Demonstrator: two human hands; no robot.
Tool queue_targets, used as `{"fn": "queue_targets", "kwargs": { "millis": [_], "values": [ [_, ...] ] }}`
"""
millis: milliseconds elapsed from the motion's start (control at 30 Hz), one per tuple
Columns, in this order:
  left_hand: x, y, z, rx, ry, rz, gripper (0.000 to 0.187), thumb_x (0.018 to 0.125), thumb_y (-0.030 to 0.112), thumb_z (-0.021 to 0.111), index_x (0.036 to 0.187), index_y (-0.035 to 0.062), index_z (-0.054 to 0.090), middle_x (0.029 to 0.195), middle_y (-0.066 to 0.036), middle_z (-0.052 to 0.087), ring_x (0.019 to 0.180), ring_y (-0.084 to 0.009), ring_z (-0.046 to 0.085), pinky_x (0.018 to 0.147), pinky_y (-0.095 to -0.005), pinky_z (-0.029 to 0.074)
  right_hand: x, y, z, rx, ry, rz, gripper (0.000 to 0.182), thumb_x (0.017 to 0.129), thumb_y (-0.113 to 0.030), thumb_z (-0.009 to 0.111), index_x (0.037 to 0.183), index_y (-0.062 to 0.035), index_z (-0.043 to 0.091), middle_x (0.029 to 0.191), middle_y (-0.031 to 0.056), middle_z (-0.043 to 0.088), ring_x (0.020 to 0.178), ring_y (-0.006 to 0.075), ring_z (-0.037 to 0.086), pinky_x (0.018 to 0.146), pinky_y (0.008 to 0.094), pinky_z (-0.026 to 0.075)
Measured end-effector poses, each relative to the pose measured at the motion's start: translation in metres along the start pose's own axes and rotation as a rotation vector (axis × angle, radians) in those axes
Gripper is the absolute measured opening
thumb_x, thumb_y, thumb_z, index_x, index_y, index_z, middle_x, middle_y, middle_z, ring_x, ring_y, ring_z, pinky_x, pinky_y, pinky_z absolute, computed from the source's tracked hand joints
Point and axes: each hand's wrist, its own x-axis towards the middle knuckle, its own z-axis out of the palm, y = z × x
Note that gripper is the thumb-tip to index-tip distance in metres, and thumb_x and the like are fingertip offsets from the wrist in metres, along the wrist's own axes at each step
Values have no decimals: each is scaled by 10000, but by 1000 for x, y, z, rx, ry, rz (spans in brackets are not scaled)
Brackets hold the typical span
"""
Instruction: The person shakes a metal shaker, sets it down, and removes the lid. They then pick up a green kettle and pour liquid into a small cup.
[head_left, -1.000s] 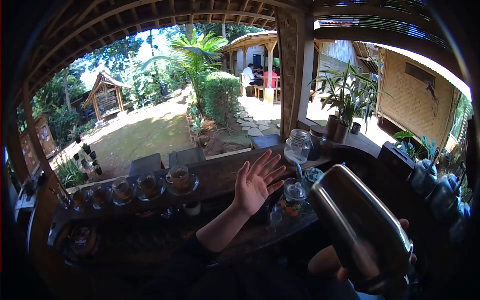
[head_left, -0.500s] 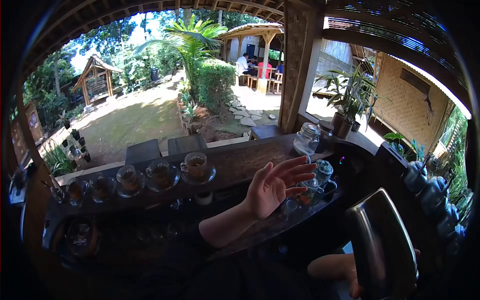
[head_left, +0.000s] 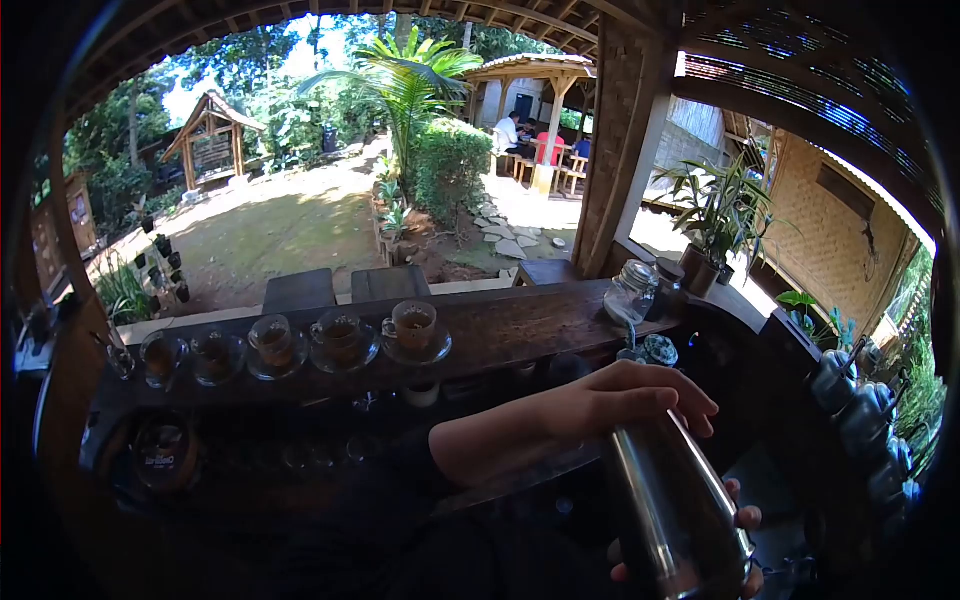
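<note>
Past the dark wooden bench [head_left: 520,325] lies a sunlit garden [head_left: 280,235]. The steel canister [head_left: 665,500] tilts low on the near side, now between both hands: the left hand [head_left: 630,400], empty and spread a second ago, covers its top, fingers bent, grip unclear; the right hand [head_left: 748,518] clasps its lower side. Beyond stand a clip-top jar [head_left: 632,290] and glass cups [head_left: 413,328].

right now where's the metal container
In the head view it's at lower right, below the glass jar: the metal container is tilted in the right hand, with the left hand at its upper end.
</note>
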Motion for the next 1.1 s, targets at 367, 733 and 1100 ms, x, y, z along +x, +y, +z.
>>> {"fn": "queue_targets", "kwargs": {
  "millis": [367,733,1100],
  "values": [
    [55,-60,-25,-165,389,151,357,868,195,548,1156,-10,498,1049,-188,582,945,-271,617,829,-364,510,20,77,-50,-351,90,-142,1012,727,-711,535,1417,-153,50,1366,221,268,1177,380,453,937,541,439],
    [89,-144,-55,-607,540,-161,499,881,372,453,1204,-6,488,1234,-205,515,1149,-324,508,1002,-446,364,23,157,-100,-67,265,-181,1180,565,-498,831,1363,-133,42,1308,237,316,1135,416,466,903,506,483],
    [90,-160,-96,107,258,180,465,803,52,647,1237,62,482,1267,-207,466,1156,-283,503,987,-412,390,11,198,-110,-15,129,-315,1186,644,-558,745,1420,-254,-100,1416,200,190,1224,403,385,991,506,392]
  ]
}}
